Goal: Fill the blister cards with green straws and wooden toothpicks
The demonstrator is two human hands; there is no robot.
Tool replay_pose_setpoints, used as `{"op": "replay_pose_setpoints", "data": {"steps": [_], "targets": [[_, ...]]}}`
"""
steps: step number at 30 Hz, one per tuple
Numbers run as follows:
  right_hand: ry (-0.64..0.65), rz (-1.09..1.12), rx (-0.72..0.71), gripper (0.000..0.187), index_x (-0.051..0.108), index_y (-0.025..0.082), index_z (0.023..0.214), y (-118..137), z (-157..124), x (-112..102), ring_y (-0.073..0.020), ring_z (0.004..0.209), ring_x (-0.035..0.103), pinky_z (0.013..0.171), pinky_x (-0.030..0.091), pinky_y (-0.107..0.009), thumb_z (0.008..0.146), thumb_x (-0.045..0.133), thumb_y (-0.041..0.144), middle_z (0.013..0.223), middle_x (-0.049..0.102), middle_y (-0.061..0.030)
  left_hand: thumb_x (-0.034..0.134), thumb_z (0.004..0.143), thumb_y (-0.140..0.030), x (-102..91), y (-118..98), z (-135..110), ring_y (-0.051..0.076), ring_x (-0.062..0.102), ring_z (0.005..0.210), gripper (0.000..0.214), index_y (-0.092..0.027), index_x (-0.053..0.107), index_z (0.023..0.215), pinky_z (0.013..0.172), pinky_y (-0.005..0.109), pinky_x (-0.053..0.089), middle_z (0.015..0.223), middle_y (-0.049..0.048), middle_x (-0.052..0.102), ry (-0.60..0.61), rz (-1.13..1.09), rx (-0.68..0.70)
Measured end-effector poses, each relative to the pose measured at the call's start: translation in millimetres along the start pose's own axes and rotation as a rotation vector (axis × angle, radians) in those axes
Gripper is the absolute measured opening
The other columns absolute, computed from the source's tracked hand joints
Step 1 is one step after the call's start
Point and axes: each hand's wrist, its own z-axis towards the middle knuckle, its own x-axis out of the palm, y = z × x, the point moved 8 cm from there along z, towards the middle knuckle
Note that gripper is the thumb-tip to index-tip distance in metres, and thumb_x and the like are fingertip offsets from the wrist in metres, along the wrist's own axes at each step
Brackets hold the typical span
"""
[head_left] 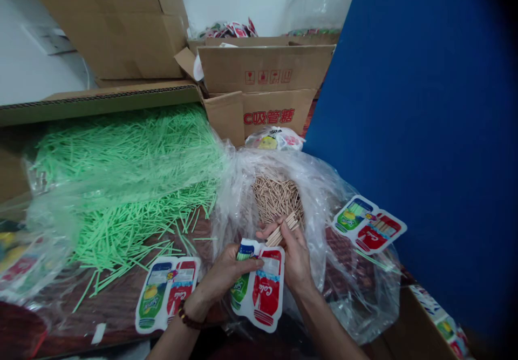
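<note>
My left hand (232,273) is closed on a double pouch (267,290), one half green and the other red with "Cola" on it, with the thumb across its upper front. In my right hand (295,257) is a small bundle of brown candy sticks (282,230), pinched just above the pouch's top edge. Behind them a clear plastic bag (324,179) lies open around a heap of the same brown sticks (277,195). Another pouch (168,294) lies by my left forearm. To the right a pouch (369,224) showing sticks in both halves rests on the plastic.
A large pile of thin green sticks (133,149) spills from a plastic-lined carton on the left. Cardboard boxes (267,68) stand behind. A tall blue panel (424,106) bounds the right side. A white printed bag (275,138) sits before the middle box.
</note>
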Motion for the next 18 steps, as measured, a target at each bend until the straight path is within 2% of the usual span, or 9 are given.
{"op": "replay_pose_setpoints", "data": {"steps": [3,5,10,12,14,16,18], "targets": [[-0.016,-0.012,0.014,0.029,0.059,0.025,0.093,-2.3,-1.6,-4.0,-0.0226,0.08,0.07,0.069,0.055,-0.032,0.076,0.065,0.048,0.08,0.074,-0.0011,0.078,0.067,-0.028,-0.7,-0.6,-0.6,0.018,0.065,0.061,0.02,-0.013,0.073,0.079,0.059,0.025,0.049,0.071,0.0043,0.074,-0.006,0.008,-0.02],[0.021,-0.044,0.026,0.026,0.062,0.024,0.091,-5.1,-2.0,-5.2,-0.0224,0.081,0.07,0.068,0.055,-0.032,0.078,0.064,0.046,0.088,0.074,-0.0018,0.08,0.065,-0.03,-1.8,-3.6,-0.2,0.018,0.064,0.059,0.022,-0.013,0.074,0.076,0.058,0.025,0.048,0.069,0.0042,0.074,-0.024,0.025,-0.008],[0.274,-0.098,0.106,0.018,0.064,0.023,0.091,-11.9,-1.7,4.5,-0.0222,0.093,0.067,0.079,0.054,-0.034,0.08,0.066,0.036,0.114,0.069,-0.0039,0.081,0.063,-0.034,-5.5,-15.0,2.1,0.016,0.064,0.059,0.027,-0.014,0.073,0.078,0.057,0.023,0.048,0.07,0.0024,0.074,-0.074,0.077,0.066],[0.333,-0.108,0.041,0.021,0.063,0.026,0.101,-2.3,0.9,7.7,-0.0226,0.104,0.064,0.089,0.05,-0.037,0.081,0.066,0.033,0.118,0.067,-0.0031,0.08,0.064,-0.034,-6.0,-17.3,3.0,0.015,0.064,0.059,0.027,-0.013,0.073,0.08,0.056,0.022,0.048,0.071,0.0025,0.074,-0.061,0.097,0.082],[0.341,-0.173,-0.071,0.028,0.06,0.029,0.113,12.6,4.0,8.6,-0.0227,0.113,0.059,0.096,0.046,-0.04,0.085,0.061,0.034,0.121,0.065,-0.0029,0.079,0.067,-0.035,-6.8,-17.9,4.3,0.015,0.063,0.058,0.027,-0.013,0.073,0.081,0.055,0.022,0.047,0.071,0.0029,0.073,-0.041,0.118,0.095],[0.377,-0.358,-0.171,0.03,0.061,0.029,0.117,24.6,3.8,12.8,-0.0227,0.116,0.057,0.102,0.041,-0.042,0.088,0.056,0.035,0.124,0.063,-0.0036,0.076,0.069,-0.036,-9.4,-20.0,6.0,0.016,0.063,0.059,0.027,-0.012,0.072,0.081,0.055,0.022,0.047,0.071,0.003,0.073,-0.042,0.129,0.132],[0.47,-0.567,-0.244,0.03,0.064,0.027,0.117,30.2,-0.4,20.7,-0.0225,0.12,0.054,0.107,0.035,-0.041,0.088,0.055,0.034,0.127,0.061,-0.0042,0.075,0.07,-0.036,-12.9,-25.0,7.5,0.016,0.063,0.062,0.026,-0.013,0.071,0.08,0.059,0.023,0.048,0.072,0.0026,0.073,-0.066,0.147,0.2]]}}
